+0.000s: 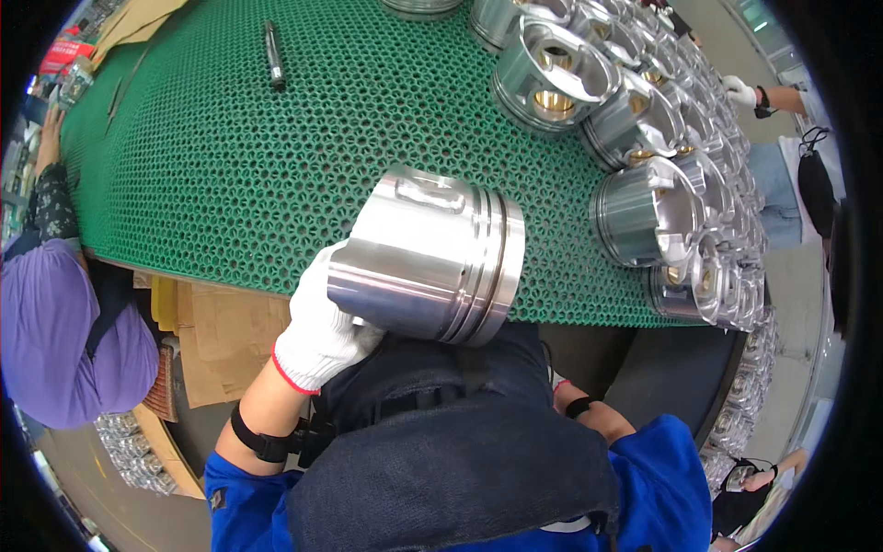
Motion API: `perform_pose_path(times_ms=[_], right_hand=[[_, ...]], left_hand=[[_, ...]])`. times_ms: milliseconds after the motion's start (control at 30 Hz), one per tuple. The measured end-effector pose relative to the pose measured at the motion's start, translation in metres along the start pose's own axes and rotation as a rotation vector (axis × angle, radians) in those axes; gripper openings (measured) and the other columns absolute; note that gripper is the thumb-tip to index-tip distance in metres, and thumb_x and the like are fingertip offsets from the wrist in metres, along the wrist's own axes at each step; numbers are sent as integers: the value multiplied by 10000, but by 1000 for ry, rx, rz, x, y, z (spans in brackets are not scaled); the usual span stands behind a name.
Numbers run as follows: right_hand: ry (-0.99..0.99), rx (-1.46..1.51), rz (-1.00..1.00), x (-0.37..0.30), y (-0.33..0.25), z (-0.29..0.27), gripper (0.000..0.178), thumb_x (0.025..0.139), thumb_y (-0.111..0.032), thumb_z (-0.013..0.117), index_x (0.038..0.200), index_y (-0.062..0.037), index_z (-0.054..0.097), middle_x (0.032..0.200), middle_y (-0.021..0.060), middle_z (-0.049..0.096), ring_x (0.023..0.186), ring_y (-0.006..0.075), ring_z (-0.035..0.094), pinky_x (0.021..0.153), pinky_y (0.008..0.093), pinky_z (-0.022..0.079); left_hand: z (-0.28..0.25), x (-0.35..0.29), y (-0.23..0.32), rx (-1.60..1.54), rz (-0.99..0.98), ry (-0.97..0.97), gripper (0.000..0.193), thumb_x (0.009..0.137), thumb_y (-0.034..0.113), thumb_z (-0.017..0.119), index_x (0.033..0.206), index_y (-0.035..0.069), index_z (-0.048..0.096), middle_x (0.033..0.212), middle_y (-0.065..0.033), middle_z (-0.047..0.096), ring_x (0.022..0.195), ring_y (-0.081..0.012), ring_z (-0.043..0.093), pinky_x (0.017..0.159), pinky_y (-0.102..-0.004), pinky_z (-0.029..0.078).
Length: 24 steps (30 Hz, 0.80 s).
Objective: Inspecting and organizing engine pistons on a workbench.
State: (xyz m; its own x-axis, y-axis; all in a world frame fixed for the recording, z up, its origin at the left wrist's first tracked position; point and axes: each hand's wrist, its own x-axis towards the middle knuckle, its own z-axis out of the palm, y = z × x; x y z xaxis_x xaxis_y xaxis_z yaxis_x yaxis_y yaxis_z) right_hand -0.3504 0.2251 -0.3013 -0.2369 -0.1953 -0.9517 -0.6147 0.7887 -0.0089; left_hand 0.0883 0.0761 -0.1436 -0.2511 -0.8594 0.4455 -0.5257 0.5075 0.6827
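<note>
A large shiny metal piston lies on its side in the air, with its ring grooves toward the right. My left hand, in a white knitted glove with a red cuff, is closed around its left end and underside; some of the fingers are hidden behind it. Low beside my lap, only a sliver of my gloved right hand shows, and its fingers are out of sight. Beneath and beyond the piston spreads a green honeycomb mat.
Several upright pistons, some with brass-coloured pin bores, crowd the table's right side. A dark pen-like tool rests at the far left. Cardboard sits below the table edge. A person in purple is at left; another gloved hand shows at right.
</note>
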Motion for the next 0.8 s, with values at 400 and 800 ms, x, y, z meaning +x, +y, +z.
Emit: perform_pose_path(times_ms=[400, 800], right_hand=[[149, 307, -373, -114, -33, -50, 451, 971, -429, 405, 1155, -54, 574, 706, 40, 635, 449, 82, 445, 423, 240, 378], [7, 724, -1048, -249, -118, -50, 467, 927, -282, 561, 1198, 97, 533, 643, 50, 518, 514, 105, 439, 461, 235, 332]], left_hand=[[-64, 102, 38, -1045, -589, -404, 588, 900, 332, 580, 1286, -89, 441, 1164, -155, 604, 1002, -182, 603, 868, -280, 482], [-15, 111, 23, -250, -253, 50, 435, 823, 140, 705, 1184, -14, 515, 1020, -147, 654, 900, -197, 633, 812, -319, 495]])
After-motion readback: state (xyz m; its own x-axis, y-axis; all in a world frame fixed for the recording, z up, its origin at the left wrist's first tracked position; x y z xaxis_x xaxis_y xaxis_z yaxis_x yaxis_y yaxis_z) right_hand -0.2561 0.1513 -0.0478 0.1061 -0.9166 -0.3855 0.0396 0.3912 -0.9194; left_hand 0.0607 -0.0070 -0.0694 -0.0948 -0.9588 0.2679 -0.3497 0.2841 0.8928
